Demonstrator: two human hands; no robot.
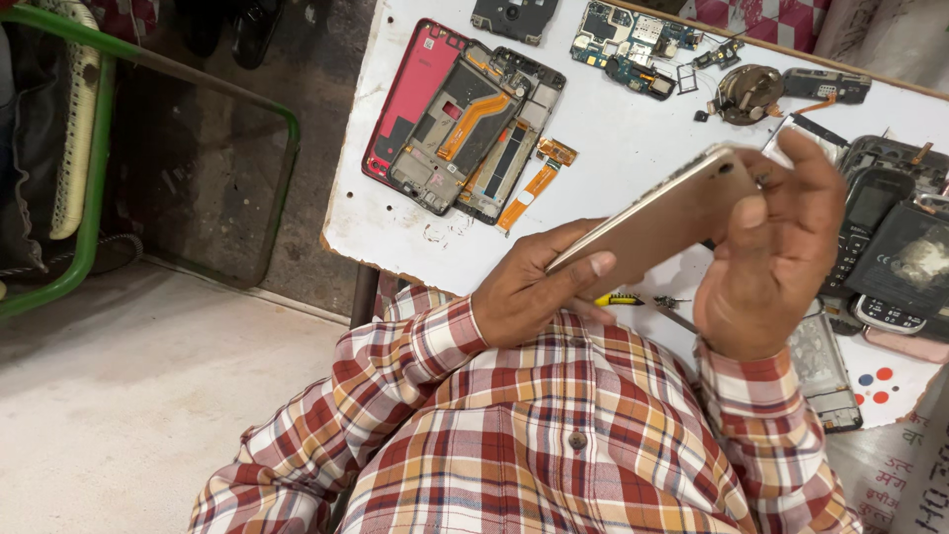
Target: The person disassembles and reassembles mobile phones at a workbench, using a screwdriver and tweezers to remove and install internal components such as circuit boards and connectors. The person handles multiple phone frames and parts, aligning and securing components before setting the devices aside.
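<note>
White painted tabletop, chipped along its near edge, set over a bare concrete floor with a green metal frame to one side; surface crowded with dismantled phone parts. Gold-coloured phone is held off the tabletop, tilted edge-on to the camera, between both hands. Left hand grasps the lower end, thumb lying along the edge, fingers underneath. Right hand is closed around the upper end, thumb pressed on the corner, fingers curled behind; what the fingertips do at the far side is hidden. Below the phone, near the tabletop's edge, lies a small screwdriver with a yellow-and-black handle. Further out: a red back cover with stacked mid-frames, an orange flex cable, loose circuit boards, a round part, old keypad phones at the right. Risks, as judged: the phone is gripped only at its ends, so thumb pressure at the corner could bend or crack it; a slip would drop it onto the screwdriver or off the near edge to the concrete. A sleeve sweeping the edge could take the screwdriver with it. Loose small parts near the round part could scatter if bumped.
</note>
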